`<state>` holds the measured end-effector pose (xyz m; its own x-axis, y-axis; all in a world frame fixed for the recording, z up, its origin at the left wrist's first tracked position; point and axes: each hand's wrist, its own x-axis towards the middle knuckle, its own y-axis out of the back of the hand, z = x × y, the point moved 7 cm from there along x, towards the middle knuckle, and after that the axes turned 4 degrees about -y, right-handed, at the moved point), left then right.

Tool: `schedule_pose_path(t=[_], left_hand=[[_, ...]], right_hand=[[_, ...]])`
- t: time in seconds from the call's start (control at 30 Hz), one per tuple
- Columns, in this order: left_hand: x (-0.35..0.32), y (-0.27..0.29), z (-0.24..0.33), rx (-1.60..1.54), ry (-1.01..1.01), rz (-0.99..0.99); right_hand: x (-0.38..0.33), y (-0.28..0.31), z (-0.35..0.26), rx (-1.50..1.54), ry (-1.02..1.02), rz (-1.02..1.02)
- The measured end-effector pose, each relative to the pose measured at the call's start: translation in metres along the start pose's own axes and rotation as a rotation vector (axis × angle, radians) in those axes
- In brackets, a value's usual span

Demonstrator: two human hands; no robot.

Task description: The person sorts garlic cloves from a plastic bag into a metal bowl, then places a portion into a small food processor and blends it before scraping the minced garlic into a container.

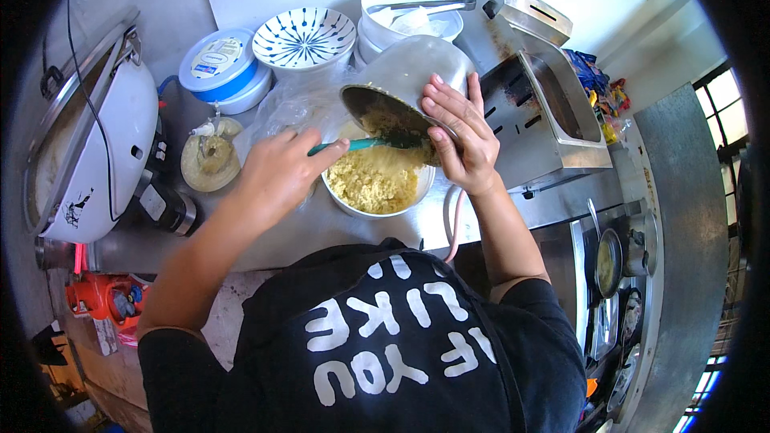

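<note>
My right hand grips a metal pot by its rim and side, tipping it with its mouth toward the left and down. Below the mouth stands a white bowl with yellow, crumbly food in it. Closed around a green-handled utensil, my left hand holds its far end inside the pot's mouth. What shape that end has is hard to make out. Food residue clings to the pot's inner wall. Clear plastic wrap lies crumpled behind my left hand.
Behind are a blue-and-white tub, a patterned bowl and white bowls with tongs. A round lid and a large white appliance stand left. To the right are a steel fryer and a pan.
</note>
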<state>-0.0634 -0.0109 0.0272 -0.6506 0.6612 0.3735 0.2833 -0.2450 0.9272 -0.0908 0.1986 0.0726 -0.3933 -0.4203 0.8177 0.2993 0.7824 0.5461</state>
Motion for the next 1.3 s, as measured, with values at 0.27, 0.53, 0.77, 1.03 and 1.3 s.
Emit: schedule_pose_path(t=[0.27,0.53,0.77,1.03,1.3], left_hand=[[-0.025,-0.059,0.035,-1.361,0.583,-0.144],[-0.024,-0.038,-0.014,-0.386,0.370,0.160],[-0.026,-0.072,-0.019,-0.435,0.271,0.104],[-0.007,-0.067,-0.048,-0.501,0.275,0.125],[-0.014,-0.041,-0.064,-0.372,0.299,0.233]], right_hand=[[-0.012,0.004,0.027,-0.029,-0.234,0.288],[-0.015,0.004,0.029,-0.103,-0.331,0.271],[-0.009,-0.003,0.015,-0.127,-0.254,0.249],[0.003,-0.003,-0.006,0.012,-0.096,0.245],[0.006,-0.006,-0.028,-0.006,0.096,0.118]])
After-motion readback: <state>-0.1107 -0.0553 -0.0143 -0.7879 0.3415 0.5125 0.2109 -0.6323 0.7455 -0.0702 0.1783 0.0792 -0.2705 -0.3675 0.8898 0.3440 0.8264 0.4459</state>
